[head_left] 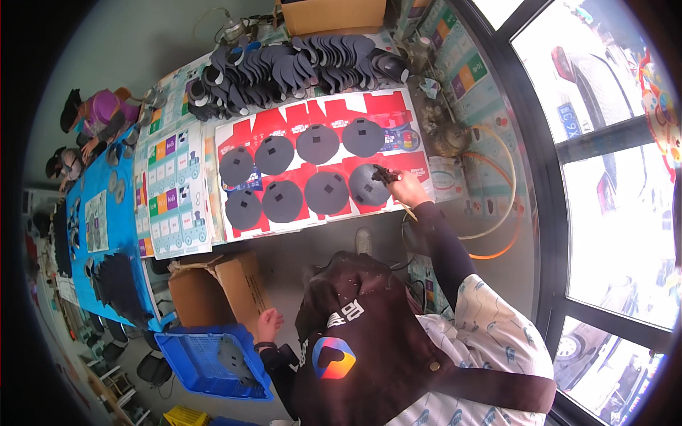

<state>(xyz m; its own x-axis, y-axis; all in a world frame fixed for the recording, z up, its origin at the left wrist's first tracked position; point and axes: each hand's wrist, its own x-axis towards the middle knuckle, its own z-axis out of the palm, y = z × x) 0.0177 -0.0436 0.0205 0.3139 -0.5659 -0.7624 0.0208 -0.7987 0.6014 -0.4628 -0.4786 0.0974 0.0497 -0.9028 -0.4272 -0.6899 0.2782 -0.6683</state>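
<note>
Below, left hand (268, 325) by blue crate (186, 361) w/ grey cutout (229, 357).

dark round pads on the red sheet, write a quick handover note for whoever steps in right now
Right hand: stretched out over the table, holding a small dark tool on the dark round pad at the right end of the near row.
Left hand: down low, on the edge of the cardboard box, beside the blue crate.
Laid out: seven pads in two rows on the red sheet.
Left: a big heap of dark pads at the table's far side.
</note>
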